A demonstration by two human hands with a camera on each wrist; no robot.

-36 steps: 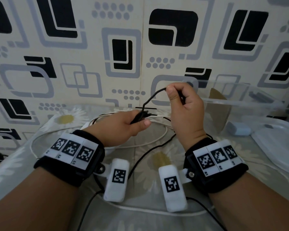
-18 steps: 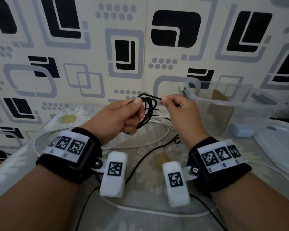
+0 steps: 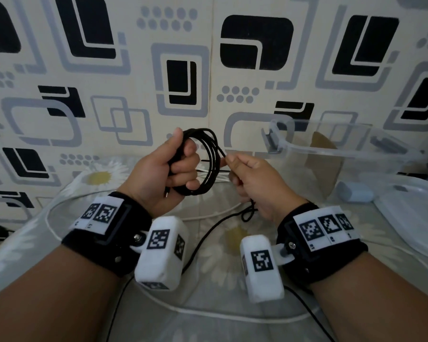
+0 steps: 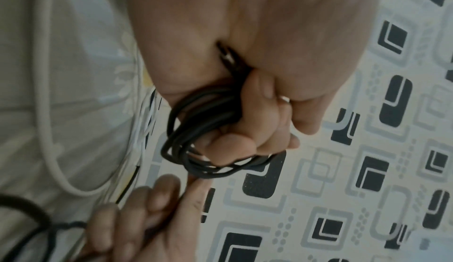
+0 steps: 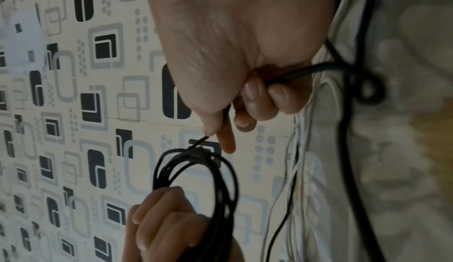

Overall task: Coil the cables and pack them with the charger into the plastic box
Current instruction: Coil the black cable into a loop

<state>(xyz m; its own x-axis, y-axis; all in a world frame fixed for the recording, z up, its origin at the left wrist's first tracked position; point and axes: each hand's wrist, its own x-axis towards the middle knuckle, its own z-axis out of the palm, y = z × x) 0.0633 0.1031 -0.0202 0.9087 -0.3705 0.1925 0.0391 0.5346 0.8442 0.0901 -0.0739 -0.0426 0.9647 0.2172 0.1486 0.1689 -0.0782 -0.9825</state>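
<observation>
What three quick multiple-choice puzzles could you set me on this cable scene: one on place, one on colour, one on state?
1. Where is the box?
A. right of the hands
B. left of the hands
C. on the lap

2. What colour is the coil?
A. white
B. black
C. blue

3. How is the left hand?
A. flat open
B. gripping the coil
C. resting on the lid

Answers:
1 A: it stands at the right by the wall.
2 B: the held loops are black.
3 B: its fingers curl round the loops, while the right hand pinches the strand.
</observation>
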